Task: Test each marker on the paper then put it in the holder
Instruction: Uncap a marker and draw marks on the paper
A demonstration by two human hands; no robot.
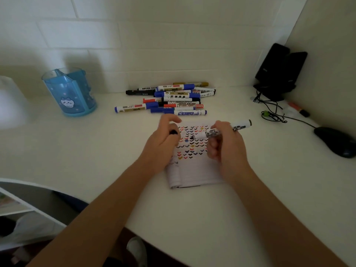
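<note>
White surface (250, 209) carries a folded white paper sheet (194, 172) of coloured ticks, a blue plastic holder (70, 91) at ten o'clock and a marker heap (173, 99) at twelve. Right hand (227, 149) pinches an uncapped white-barrelled marker (221, 131), tip over the paper; left hand (161, 143) grips a black cap (173, 132).

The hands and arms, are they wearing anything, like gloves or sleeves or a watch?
No. The left hand and right hand are bare: no gloves, no rings that I can see. The left forearm and right forearm are bare too: no sleeve, watch or bracelet shows.
</note>
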